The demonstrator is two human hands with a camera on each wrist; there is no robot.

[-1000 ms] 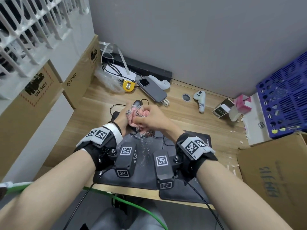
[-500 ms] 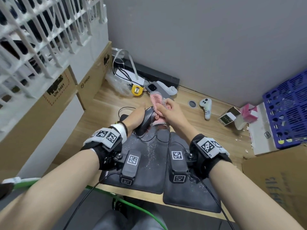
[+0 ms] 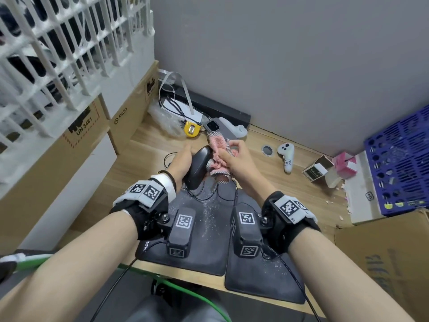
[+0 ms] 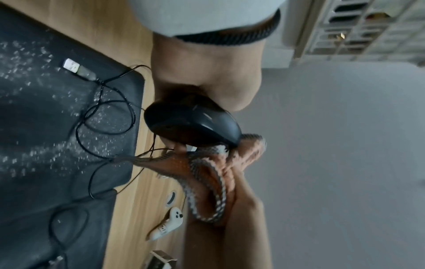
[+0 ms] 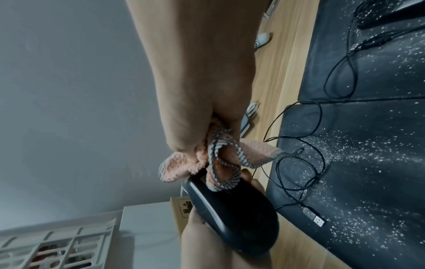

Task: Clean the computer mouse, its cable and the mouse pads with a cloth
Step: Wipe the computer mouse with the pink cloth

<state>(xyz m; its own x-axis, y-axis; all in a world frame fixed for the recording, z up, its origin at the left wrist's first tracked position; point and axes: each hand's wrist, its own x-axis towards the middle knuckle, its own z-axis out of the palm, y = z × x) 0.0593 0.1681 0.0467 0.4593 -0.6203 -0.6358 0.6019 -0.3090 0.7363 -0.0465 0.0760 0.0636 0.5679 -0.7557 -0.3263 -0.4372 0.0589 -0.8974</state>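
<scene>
My left hand (image 3: 183, 156) grips the black computer mouse (image 3: 197, 168), lifted above the desk and tilted on its side. In the left wrist view the mouse (image 4: 195, 125) lies in the palm; in the right wrist view the mouse (image 5: 232, 213) shows below the cloth. My right hand (image 3: 234, 159) holds a bunched pink cloth with a checked border (image 3: 218, 154) against the mouse's front end. The mouse cable (image 3: 209, 194) hangs down in loops onto two dark mouse pads (image 3: 209, 249), which are speckled with white crumbs. Its USB plug (image 4: 78, 70) lies on the pad.
Behind the hands lie a phone (image 3: 216, 127), a yellow tape measure (image 3: 191, 130) and a white controller (image 3: 287, 154). Cardboard boxes (image 3: 130, 117) line the left side. A blue crate (image 3: 404, 166) and a white box stand at right, with another carton (image 3: 383, 259) in front.
Both hands have lifted the mouse and cloth up off the pad and away from me. The cloth, earlier wrapped over the mouse, now sits at its front end.
</scene>
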